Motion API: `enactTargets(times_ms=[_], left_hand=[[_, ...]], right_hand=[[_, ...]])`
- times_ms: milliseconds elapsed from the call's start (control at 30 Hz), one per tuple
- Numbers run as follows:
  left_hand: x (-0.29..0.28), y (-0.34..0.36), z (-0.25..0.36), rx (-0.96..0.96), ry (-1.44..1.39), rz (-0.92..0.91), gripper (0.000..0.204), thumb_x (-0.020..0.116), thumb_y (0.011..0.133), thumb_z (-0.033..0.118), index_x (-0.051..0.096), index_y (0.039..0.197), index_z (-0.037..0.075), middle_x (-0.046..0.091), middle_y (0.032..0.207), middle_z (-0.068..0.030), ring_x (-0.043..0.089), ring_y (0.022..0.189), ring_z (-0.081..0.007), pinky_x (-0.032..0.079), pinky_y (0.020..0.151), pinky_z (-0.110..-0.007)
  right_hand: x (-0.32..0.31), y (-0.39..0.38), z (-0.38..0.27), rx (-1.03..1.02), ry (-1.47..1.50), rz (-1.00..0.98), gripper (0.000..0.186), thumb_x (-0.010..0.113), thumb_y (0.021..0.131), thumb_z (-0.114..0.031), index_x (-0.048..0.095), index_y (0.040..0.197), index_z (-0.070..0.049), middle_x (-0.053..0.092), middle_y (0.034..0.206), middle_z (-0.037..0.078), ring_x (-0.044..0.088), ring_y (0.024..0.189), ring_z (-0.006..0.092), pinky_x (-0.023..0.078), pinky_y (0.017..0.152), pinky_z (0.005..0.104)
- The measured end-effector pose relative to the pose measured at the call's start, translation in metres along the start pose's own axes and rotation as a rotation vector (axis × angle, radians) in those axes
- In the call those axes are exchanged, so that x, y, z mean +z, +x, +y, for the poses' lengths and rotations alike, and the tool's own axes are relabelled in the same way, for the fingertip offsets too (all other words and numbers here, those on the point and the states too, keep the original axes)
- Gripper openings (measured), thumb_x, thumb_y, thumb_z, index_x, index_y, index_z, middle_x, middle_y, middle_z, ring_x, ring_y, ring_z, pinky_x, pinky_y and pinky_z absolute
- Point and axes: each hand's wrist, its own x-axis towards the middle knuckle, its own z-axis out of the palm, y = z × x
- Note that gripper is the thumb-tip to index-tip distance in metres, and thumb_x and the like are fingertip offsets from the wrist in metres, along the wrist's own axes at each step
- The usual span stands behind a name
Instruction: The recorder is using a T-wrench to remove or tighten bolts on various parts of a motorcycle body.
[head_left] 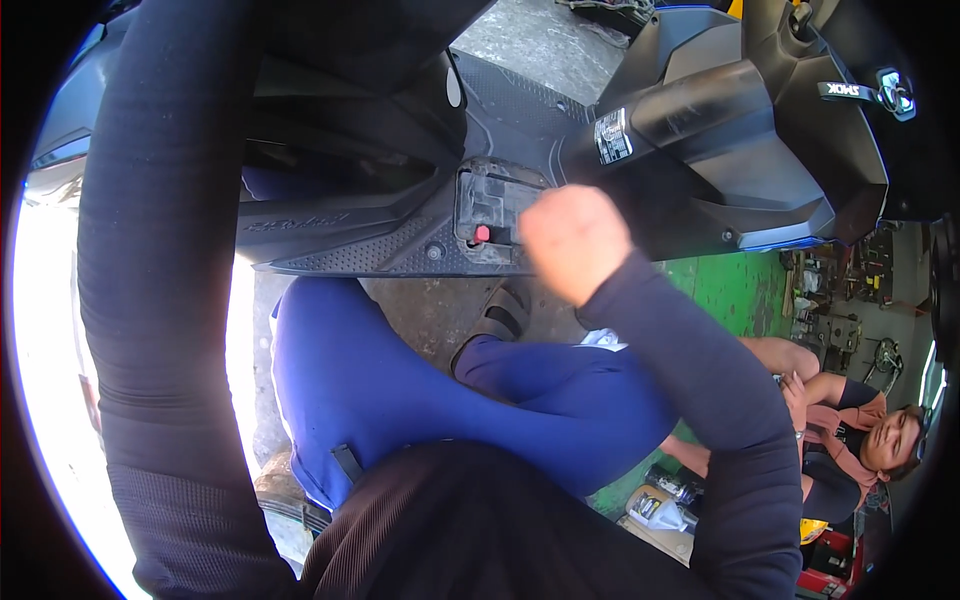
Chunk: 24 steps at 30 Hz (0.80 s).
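My right hand (575, 240), curled into a fist and a little blurred, is over the right edge of the battery compartment (465, 200) in a black scooter's footboard (400, 262). Whatever its fingers hold, if anything, is hidden. Inside the compartment sits a dark battery (490, 205) with a red terminal cap (482, 234) at its near side. My left arm (165, 300) stretches up along the left and leaves the picture at the top, so the left hand is out of sight.
The scooter's front panel (720, 110) rises at the right, with a strap (845, 91) hanging there. A person (840, 440) sits at the lower right, near a bottle (660, 513) on the green floor (720, 290). Tools (870, 270) hang on the wall behind.
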Motion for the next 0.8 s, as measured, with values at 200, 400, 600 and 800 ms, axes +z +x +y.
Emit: enactTargets(times_ms=[200,400,600,800], left_hand=[[-0.002,-0.002,0.003,0.004,-0.063,0.028,0.068,0.056,0.095,0.046,0.047,0.139,-0.004,0.06,0.129,-0.0268,0.062,0.112,-0.0406,0.049,0.099,-0.042],[-0.012,-0.01,0.011,-0.018,-0.084,0.012,0.07,0.057,0.095,0.045,0.042,0.143,-0.004,0.059,0.13,-0.027,0.061,0.113,-0.0401,0.048,0.1,-0.041],[-0.015,-0.01,0.017,-0.023,-0.083,-0.003,0.073,0.058,0.095,0.043,0.038,0.146,-0.005,0.059,0.129,-0.0271,0.061,0.113,-0.0395,0.049,0.099,-0.04],[-0.008,-0.004,0.013,-0.007,-0.174,-0.021,0.073,0.06,0.094,0.042,0.037,0.147,-0.002,0.058,0.13,-0.0261,0.06,0.112,-0.039,0.048,0.099,-0.04]], right_hand=[[0.013,-0.042,0.059,0.113,0.143,-0.098,0.009,0.064,0.075,-0.013,0.07,0.074,-0.006,0.066,0.076,0.013,0.063,0.065,0.0296,0.051,0.065,0.0393],[0.004,-0.068,-0.007,0.199,-0.043,-0.131,0.011,0.069,0.076,-0.019,0.066,0.077,-0.008,0.062,0.078,0.011,0.062,0.061,0.0305,0.051,0.059,0.0405],[-0.017,-0.077,-0.006,0.399,0.088,0.021,0.011,0.066,0.079,-0.019,0.064,0.079,-0.008,0.062,0.078,0.01,0.062,0.061,0.0315,0.05,0.057,0.0404],[-0.027,-0.078,0.019,0.593,0.403,-0.04,0.013,0.062,0.08,-0.015,0.063,0.089,-0.006,0.063,0.075,0.01,0.063,0.065,0.0329,0.05,0.061,0.041]])
